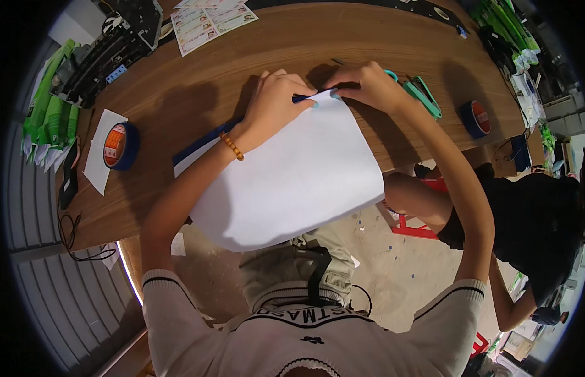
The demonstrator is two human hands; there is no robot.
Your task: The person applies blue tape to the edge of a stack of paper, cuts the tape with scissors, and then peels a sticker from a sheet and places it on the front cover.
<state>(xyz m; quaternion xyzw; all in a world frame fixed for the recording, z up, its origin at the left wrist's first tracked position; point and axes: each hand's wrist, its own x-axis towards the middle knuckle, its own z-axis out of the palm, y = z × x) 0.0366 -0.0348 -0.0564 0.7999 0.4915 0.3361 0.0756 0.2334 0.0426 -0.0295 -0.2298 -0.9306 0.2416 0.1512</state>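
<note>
A large white sheet of paper (298,176) lies over the table's near edge, its near part hanging above my lap. Along its far edge runs a dark blue strip (201,143) that looks like tape. My left hand (276,100) is closed on that edge, thumb on the paper and fingers at the strip. Just right of it, my right hand (368,87) pinches the sheet's far right corner between thumb and fingers. Beside the right hand lie a teal stapler (423,97) and a teal handle loop (391,75), probably of scissors, partly hidden by the hand.
One blue tape roll (121,146) rests on a white paper piece at left; another tape roll (476,119) stands at right. Printed sheets (207,25), a black machine (107,56) and green packages (53,119) line the far and left sides. A person in black (525,226) is at my right.
</note>
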